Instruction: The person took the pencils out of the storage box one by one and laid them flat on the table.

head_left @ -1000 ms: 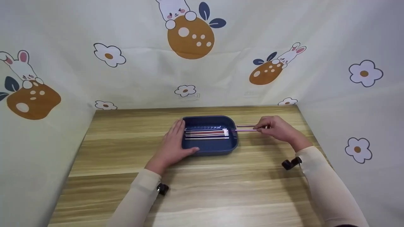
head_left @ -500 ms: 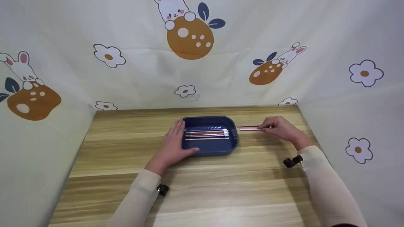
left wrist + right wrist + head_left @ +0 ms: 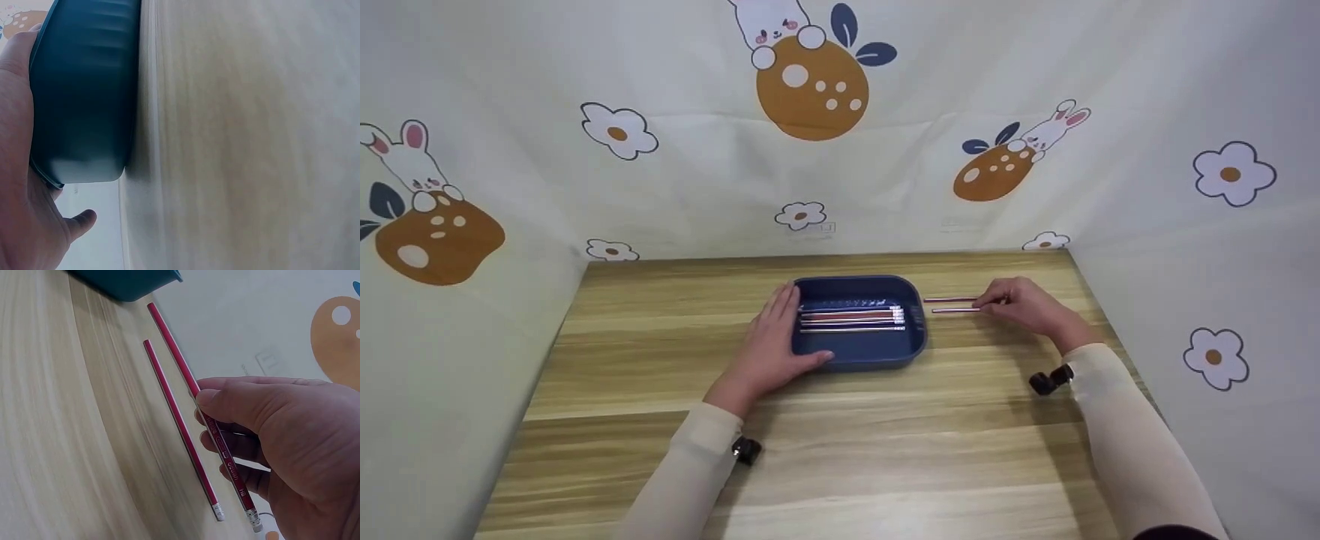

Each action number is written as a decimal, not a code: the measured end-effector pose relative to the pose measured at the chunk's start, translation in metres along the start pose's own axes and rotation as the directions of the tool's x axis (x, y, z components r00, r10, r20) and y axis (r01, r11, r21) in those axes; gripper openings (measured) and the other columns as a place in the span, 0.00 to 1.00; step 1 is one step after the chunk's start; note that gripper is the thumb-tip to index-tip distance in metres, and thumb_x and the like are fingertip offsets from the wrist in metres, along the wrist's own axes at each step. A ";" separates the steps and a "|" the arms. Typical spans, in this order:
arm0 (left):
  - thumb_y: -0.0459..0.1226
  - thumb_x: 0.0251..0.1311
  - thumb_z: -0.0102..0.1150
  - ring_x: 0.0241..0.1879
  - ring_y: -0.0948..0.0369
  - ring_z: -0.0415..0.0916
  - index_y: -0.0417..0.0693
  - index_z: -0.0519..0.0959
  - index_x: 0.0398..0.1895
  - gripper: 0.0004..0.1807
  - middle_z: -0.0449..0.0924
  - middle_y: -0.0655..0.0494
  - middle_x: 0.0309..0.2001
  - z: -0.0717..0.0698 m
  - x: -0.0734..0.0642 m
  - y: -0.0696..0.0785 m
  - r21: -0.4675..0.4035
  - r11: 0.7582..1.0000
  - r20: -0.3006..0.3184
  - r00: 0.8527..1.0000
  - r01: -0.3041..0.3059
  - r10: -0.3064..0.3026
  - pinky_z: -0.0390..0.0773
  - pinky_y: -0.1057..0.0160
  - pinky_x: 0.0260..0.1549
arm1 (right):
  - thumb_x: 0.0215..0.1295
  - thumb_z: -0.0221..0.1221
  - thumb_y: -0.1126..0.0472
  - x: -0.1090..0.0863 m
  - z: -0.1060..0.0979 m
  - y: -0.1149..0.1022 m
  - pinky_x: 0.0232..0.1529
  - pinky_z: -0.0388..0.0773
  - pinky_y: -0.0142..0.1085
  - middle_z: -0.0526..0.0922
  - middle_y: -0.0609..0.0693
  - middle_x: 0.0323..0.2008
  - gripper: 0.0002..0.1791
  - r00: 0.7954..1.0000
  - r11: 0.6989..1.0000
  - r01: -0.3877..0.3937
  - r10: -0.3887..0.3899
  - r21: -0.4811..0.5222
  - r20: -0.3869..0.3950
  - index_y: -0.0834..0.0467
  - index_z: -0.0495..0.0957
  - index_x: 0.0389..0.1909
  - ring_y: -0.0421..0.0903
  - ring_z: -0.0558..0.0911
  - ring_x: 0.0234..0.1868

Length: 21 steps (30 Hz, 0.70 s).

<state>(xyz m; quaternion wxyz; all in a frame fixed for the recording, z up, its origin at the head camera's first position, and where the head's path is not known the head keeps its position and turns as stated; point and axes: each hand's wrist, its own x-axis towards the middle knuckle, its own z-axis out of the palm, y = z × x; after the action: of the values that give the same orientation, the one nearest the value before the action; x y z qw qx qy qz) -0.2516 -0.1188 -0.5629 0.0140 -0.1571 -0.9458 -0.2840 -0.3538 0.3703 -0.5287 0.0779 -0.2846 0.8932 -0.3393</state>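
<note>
Right grip pinches a red pencil, a second pencil just beside that grip on the counter, left grip braced against the blue bin: apparently lining up, next calling for gentle release.

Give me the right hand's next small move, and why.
Likely best: the right hand sets the pinched pencil down on the wooden table and lets go. It is already outside the blue tray and roughly parallel to a second pencil lying there.
</note>
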 end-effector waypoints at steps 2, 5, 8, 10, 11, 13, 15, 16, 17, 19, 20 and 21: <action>0.71 0.61 0.71 0.90 0.48 0.35 0.42 0.44 0.92 0.72 0.39 0.47 0.92 0.000 0.000 0.000 -0.005 1.000 0.002 1.000 0.002 -0.002 0.49 0.36 0.84 | 0.72 0.66 0.76 0.001 0.001 0.002 0.48 0.79 0.27 0.92 0.55 0.43 0.12 1.000 1.000 -0.008 0.008 0.005 0.001 0.64 0.94 0.48 0.49 0.87 0.46; 0.71 0.61 0.71 0.90 0.48 0.34 0.42 0.44 0.92 0.72 0.38 0.47 0.92 -0.001 0.000 0.001 -0.003 1.000 0.005 1.000 0.003 -0.003 0.48 0.36 0.84 | 0.73 0.66 0.76 0.002 0.004 0.004 0.49 0.79 0.28 0.92 0.56 0.44 0.11 1.000 1.000 -0.021 0.021 0.010 0.001 0.64 0.94 0.49 0.49 0.87 0.47; 0.72 0.61 0.70 0.90 0.49 0.35 0.42 0.44 0.92 0.72 0.39 0.47 0.92 -0.001 0.000 0.001 0.003 1.000 0.009 1.000 0.005 -0.005 0.48 0.37 0.84 | 0.73 0.66 0.75 0.003 0.006 0.007 0.49 0.79 0.28 0.92 0.57 0.45 0.11 1.000 1.000 -0.027 0.027 0.013 0.002 0.65 0.93 0.49 0.50 0.87 0.47; 0.73 0.60 0.70 0.90 0.49 0.35 0.42 0.44 0.92 0.72 0.39 0.47 0.92 -0.001 0.001 0.001 0.008 1.000 0.010 1.000 0.005 -0.006 0.49 0.37 0.84 | 0.74 0.66 0.75 0.005 0.007 0.009 0.48 0.78 0.28 0.92 0.57 0.45 0.11 0.999 0.999 -0.043 0.043 0.026 0.006 0.64 0.94 0.49 0.50 0.86 0.47; 0.73 0.60 0.70 0.90 0.48 0.36 0.42 0.45 0.92 0.72 0.39 0.47 0.92 -0.001 0.001 0.001 0.011 1.000 0.009 1.000 0.004 -0.004 0.49 0.37 0.84 | 0.74 0.66 0.75 0.005 0.008 0.010 0.48 0.78 0.28 0.92 0.56 0.45 0.11 0.999 0.998 -0.052 0.051 0.031 0.007 0.63 0.94 0.49 0.50 0.86 0.48; 0.72 0.60 0.70 0.90 0.48 0.36 0.41 0.45 0.92 0.72 0.40 0.46 0.91 -0.001 0.001 0.001 0.012 1.000 0.007 1.000 0.001 -0.001 0.50 0.36 0.84 | 0.74 0.66 0.74 0.007 0.010 0.013 0.49 0.78 0.27 0.92 0.56 0.46 0.11 0.998 0.997 -0.064 0.064 0.040 0.012 0.63 0.94 0.49 0.50 0.86 0.49; 0.72 0.60 0.71 0.90 0.47 0.36 0.40 0.45 0.92 0.72 0.40 0.45 0.91 -0.002 0.001 0.001 0.012 1.000 0.006 1.000 -0.002 0.002 0.50 0.35 0.83 | 0.74 0.67 0.73 0.008 0.011 0.015 0.50 0.78 0.26 0.92 0.55 0.46 0.10 0.997 0.996 -0.076 0.075 0.049 0.014 0.62 0.94 0.49 0.50 0.87 0.50; 0.71 0.60 0.71 0.90 0.47 0.36 0.40 0.45 0.91 0.72 0.40 0.45 0.91 -0.002 0.001 0.001 0.011 1.000 0.006 1.000 -0.003 0.003 0.49 0.35 0.84 | 0.74 0.67 0.73 0.009 0.012 0.016 0.50 0.78 0.26 0.92 0.55 0.46 0.10 0.997 0.996 -0.075 0.074 0.050 0.013 0.62 0.94 0.49 0.51 0.87 0.50; 0.71 0.60 0.71 0.90 0.47 0.36 0.40 0.45 0.92 0.72 0.40 0.45 0.91 -0.002 0.000 0.001 0.010 1.000 0.007 1.000 -0.001 0.001 0.49 0.35 0.83 | 0.74 0.68 0.73 0.009 0.013 0.017 0.51 0.78 0.26 0.92 0.55 0.46 0.10 0.997 0.996 -0.074 0.073 0.051 0.011 0.62 0.94 0.49 0.51 0.87 0.51; 0.71 0.60 0.72 0.90 0.48 0.36 0.41 0.44 0.92 0.72 0.40 0.46 0.91 -0.002 0.000 0.002 0.005 1.000 0.010 1.000 0.005 -0.005 0.49 0.36 0.84 | 0.74 0.68 0.72 0.010 0.014 0.019 0.51 0.78 0.27 0.92 0.55 0.46 0.09 0.998 0.996 -0.069 0.069 0.054 0.006 0.62 0.94 0.49 0.52 0.87 0.51; 0.71 0.60 0.72 0.90 0.48 0.36 0.41 0.44 0.92 0.72 0.40 0.46 0.91 -0.002 0.000 0.002 0.002 1.000 0.011 1.000 0.003 -0.003 0.49 0.36 0.84 | 0.74 0.69 0.72 0.011 0.015 0.020 0.51 0.78 0.27 0.92 0.55 0.46 0.09 0.998 0.996 -0.069 0.069 0.054 0.003 0.62 0.94 0.49 0.52 0.87 0.51; 0.71 0.60 0.71 0.90 0.48 0.35 0.41 0.44 0.92 0.72 0.39 0.46 0.92 -0.002 0.000 0.002 -0.001 1.000 0.014 1.000 0.007 -0.007 0.48 0.36 0.84 | 0.74 0.69 0.72 0.011 0.015 0.020 0.51 0.78 0.27 0.92 0.55 0.46 0.09 0.998 0.996 -0.068 0.068 0.052 0.000 0.62 0.94 0.48 0.52 0.87 0.51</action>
<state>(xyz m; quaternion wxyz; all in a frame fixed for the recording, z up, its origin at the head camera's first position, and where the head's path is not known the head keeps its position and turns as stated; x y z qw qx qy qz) -0.2515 -0.1183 -0.5607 0.0063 -0.1560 -0.9462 -0.2833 -0.3667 0.3677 -0.5526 0.0960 -0.2515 0.8933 -0.3600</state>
